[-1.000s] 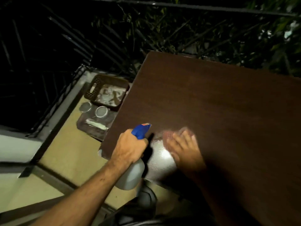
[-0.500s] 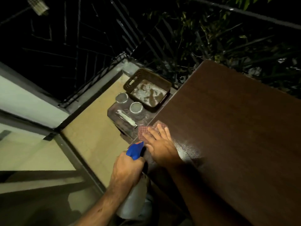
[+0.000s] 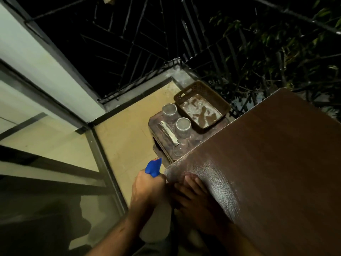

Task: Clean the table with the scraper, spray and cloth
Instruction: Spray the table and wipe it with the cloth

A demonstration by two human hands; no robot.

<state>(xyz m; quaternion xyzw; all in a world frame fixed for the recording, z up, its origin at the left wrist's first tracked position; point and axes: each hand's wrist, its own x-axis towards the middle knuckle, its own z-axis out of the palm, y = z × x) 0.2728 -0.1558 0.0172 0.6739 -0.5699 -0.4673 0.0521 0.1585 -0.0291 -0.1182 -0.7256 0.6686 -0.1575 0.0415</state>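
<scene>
The dark brown table (image 3: pixel 276 163) fills the right side, with a wet, shiny streak (image 3: pixel 215 180) at its near left corner. My right hand (image 3: pixel 195 196) lies flat on that corner in shadow, fingers straight. The cloth does not show; whether it is under the hand I cannot tell. Just off the table's left edge, my left hand (image 3: pixel 147 189) grips the spray bottle (image 3: pixel 153 166) by its neck, blue head pointing up. A pale flat tool (image 3: pixel 168 133), possibly the scraper, lies on a low stool beyond the corner.
The low stool (image 3: pixel 156 121) beside the table holds two upturned glasses (image 3: pixel 183 127) and a brown basket (image 3: pixel 202 106). A metal railing (image 3: pixel 147 52) and plants (image 3: pixel 267 61) close off the far side. A wall and door frame (image 3: pixel 36 61) stand left, above tan floor.
My right hand has drawn back from the far side of the corner toward the near edge, leaving a wet streak; the red checked cloth seen before no longer shows. The left hand still holds the bottle.
</scene>
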